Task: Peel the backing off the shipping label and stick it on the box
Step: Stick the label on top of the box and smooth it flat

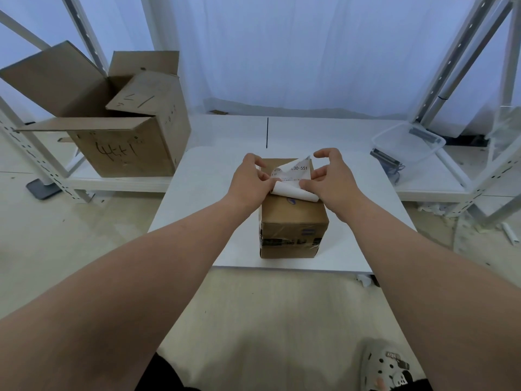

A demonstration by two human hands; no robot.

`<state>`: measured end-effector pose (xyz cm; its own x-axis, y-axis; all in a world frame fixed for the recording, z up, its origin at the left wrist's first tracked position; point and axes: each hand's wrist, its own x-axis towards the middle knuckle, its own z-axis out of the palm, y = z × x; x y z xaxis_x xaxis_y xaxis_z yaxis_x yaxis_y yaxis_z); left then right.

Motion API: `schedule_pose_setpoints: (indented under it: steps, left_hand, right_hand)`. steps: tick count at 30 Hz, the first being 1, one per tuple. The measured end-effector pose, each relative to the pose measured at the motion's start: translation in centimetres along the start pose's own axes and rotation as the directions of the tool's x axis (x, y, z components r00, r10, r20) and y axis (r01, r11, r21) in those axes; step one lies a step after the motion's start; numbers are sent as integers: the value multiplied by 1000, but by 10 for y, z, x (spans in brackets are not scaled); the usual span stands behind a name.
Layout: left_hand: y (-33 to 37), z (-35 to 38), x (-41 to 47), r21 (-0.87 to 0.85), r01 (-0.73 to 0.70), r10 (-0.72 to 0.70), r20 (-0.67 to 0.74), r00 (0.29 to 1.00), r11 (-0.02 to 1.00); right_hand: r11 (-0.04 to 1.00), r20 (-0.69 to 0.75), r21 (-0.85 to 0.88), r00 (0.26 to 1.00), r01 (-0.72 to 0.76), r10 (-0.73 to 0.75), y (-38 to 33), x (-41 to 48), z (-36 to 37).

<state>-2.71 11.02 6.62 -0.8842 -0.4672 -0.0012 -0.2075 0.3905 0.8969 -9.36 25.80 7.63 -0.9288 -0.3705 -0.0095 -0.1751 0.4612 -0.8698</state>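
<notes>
Head view | label point(293, 172) flat on box point(293, 218), between both grips | left hand point(248, 179) pinches near curled backing point(293, 191) | right hand point(329, 176) pinches label edge, other fingers spread.

Matt brown cardboard box point(293, 218), glossy tape band point(290, 241), white paper label point(293, 176).
</notes>
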Motion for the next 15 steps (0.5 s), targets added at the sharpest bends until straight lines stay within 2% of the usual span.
schedule_pose_setpoints:
  steps: [5,10,15]
  left_hand:
    - [2,-2,1,-21,-3,4,56,998,1000]
    - [2,0,1,29,64,-64,16,998,998]
    - [7,0,1,78,-5,1,45,999,997]
  right_hand:
    - [998,-5,53,1000,-26,26,1,1,2]
    - [997,-7,75,999,-34,35,0,0,2]
    - [978,20,170,993,-119,118,-9,1,-3]
